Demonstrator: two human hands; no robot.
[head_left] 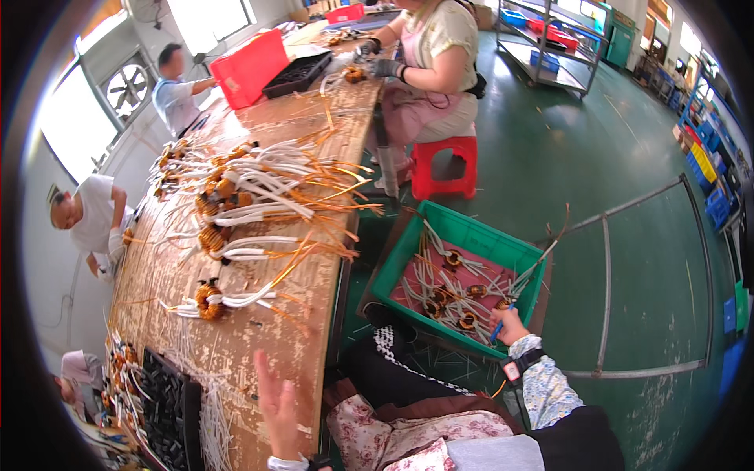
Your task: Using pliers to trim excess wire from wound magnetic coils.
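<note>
The right hand (513, 326) is closed around a slim blue object (496, 331), too small to identify, at the near right corner of a green plastic crate (398, 255). Just beyond its fingers lies a copper-wound toroidal coil (503, 303); whether they grip it too, I cannot tell. White-sleeved leads (528, 276) slant up from there across the crate's right wall. More toroidal coils (453, 260) lie tangled with their leads over a reddish liner (488, 267) inside the crate.

The left hand (279, 402) is empty, fingers spread, over the near edge of the scuffed wooden worktop (287, 339). Ahead of it, one coil (208, 293) sits apart on the worktop, its white leads pointing right and ending in bare copper strands. Farther along, a dense heap of similar coils (228, 192) stretches away, leads mostly toward the right edge. At lower left, a black tray (193, 420) holds small black parts (161, 408), with loose white strands (215, 424) just beside it. At the far end, a gloved co-worker (440, 51) sits on a red stool (444, 184).
</note>
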